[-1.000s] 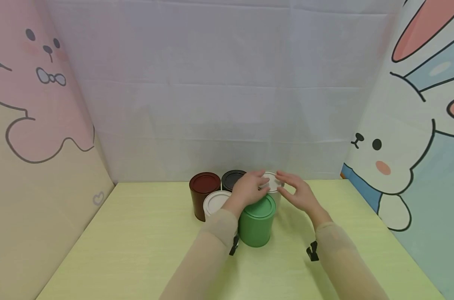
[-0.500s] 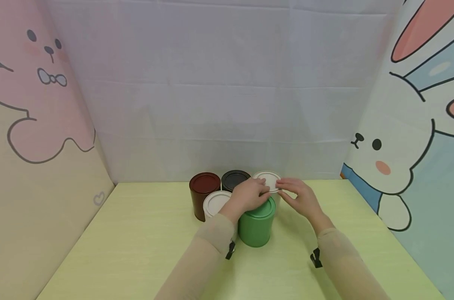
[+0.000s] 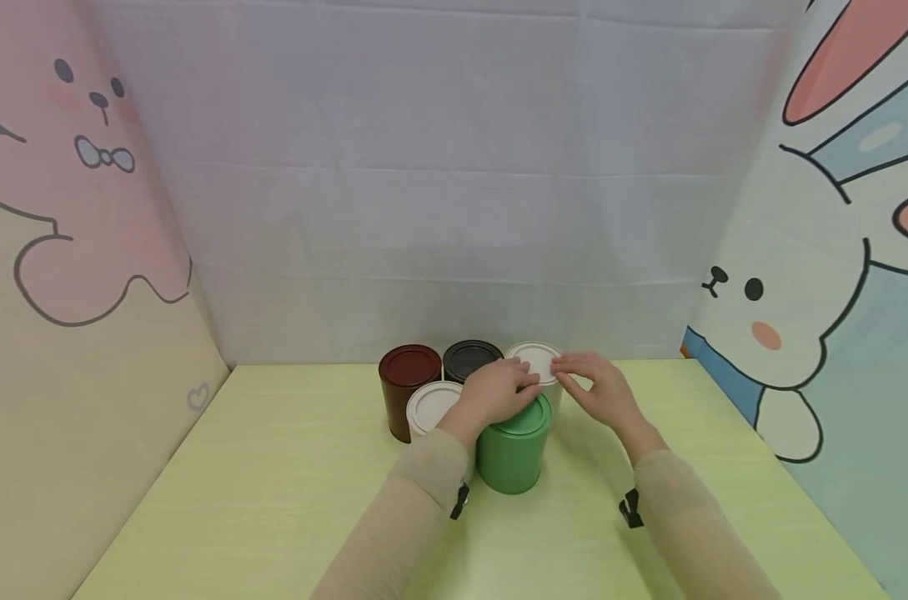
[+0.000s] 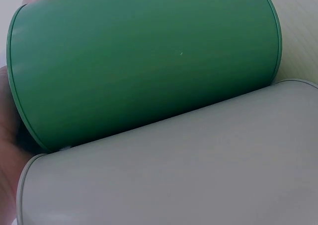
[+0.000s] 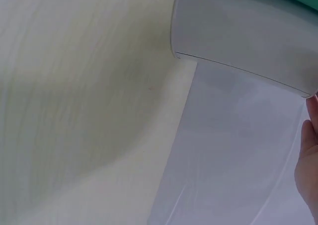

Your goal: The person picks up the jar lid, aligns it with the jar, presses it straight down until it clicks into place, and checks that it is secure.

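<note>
In the head view, five lidded cans stand upright in a tight group, so several tops show. My left hand (image 3: 496, 390) lies over the green can (image 3: 510, 457), its fingertips at the near-left edge of the white lid (image 3: 538, 360) of the back-right can. My right hand (image 3: 599, 390) touches that same lid's right rim with its fingertips, thumb lower beside the can. The right wrist view shows fingers at the rim of this pale can (image 5: 243, 34). The left wrist view holds the green can's side against the front white can (image 3: 433, 406).
A dark red can (image 3: 408, 375) stands at the group's left and a black can (image 3: 469, 358) at the back middle. They sit near the back edge of the pale yellow-green table (image 3: 273, 500). A white sheet (image 3: 454, 192) hangs behind, with patterned panels on both sides.
My left hand has settled slightly lower, uncovering more of the white lid. My right hand's spread fingers have come in onto the lid's rim. The cans look unmoved.
</note>
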{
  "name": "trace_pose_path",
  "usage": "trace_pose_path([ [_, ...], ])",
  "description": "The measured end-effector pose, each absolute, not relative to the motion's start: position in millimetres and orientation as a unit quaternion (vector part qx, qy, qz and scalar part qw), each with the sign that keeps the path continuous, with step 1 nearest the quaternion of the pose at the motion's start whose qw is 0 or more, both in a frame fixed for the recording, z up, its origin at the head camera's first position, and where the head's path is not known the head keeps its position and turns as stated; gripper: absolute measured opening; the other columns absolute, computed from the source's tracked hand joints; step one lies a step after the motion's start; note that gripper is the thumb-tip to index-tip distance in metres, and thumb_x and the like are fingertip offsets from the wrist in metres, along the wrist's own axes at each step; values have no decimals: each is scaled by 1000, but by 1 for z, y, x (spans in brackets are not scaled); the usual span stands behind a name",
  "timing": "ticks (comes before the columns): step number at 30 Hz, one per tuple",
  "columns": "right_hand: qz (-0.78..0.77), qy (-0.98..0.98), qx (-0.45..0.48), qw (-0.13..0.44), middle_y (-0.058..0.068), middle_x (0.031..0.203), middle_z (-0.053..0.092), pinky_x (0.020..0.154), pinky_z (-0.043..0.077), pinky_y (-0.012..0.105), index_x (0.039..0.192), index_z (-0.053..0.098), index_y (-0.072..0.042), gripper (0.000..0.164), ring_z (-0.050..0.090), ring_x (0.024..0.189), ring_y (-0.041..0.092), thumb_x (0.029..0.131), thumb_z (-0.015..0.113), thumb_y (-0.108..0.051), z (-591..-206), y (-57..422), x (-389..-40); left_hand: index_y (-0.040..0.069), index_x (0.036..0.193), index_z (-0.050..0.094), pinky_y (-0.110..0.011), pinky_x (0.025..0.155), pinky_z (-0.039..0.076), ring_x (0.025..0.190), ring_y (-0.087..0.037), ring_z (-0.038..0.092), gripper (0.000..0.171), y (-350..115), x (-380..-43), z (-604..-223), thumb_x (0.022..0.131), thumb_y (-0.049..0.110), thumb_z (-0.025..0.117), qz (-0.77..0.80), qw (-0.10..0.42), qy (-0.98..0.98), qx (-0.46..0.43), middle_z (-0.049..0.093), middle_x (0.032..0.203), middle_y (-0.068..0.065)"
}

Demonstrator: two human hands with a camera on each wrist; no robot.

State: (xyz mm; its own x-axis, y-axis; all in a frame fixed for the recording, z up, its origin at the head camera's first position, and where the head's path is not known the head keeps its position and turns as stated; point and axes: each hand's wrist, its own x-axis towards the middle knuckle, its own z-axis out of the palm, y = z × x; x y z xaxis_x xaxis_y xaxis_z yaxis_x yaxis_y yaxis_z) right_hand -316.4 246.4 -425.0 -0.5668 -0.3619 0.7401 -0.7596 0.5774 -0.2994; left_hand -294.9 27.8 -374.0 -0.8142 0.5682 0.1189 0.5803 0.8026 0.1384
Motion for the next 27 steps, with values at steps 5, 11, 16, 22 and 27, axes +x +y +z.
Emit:
trace_pose_path([
  [5,312,-864,311,243,18,128,63,100,40,58,120,70,1,31,55,119,41,91,70,-7,-414,244,-324,28,137,63,-32,114,31,140,-16,39,38,28,-295,-374,105,40,47,-86,37,-948,-305,50,147,1],
  [11,309,-874,316,201,20,134,59,103,38,59,126,65,4,34,50,125,43,94,64,-6,-413,242,-333,27,138,62,-29,115,28,140,-15,38,38,29,-296,-377,105,39,47,-92,38,-946,-308,50,147,2],
  [16,320,-869,317,204,19,135,59,102,38,59,126,65,3,34,50,124,43,94,63,-7,-419,241,-335,26,139,61,-29,116,27,141,-15,37,39,29,-295,-377,105,39,47,-97,36,-947,-304,49,148,2],
  [22,313,-871,307,223,17,137,58,106,34,58,127,65,2,34,49,126,42,96,60,-9,-427,240,-335,24,140,59,-28,116,25,141,-16,37,40,28,-294,-378,105,39,47,-97,36,-947,-303,48,149,1],
  [27,305,-870,308,237,16,137,58,105,35,57,129,64,1,34,50,126,41,97,57,-8,-430,237,-335,23,140,59,-29,117,23,141,-16,37,40,28,-294,-379,105,38,46,-96,41,-948,-302,48,149,1],
])
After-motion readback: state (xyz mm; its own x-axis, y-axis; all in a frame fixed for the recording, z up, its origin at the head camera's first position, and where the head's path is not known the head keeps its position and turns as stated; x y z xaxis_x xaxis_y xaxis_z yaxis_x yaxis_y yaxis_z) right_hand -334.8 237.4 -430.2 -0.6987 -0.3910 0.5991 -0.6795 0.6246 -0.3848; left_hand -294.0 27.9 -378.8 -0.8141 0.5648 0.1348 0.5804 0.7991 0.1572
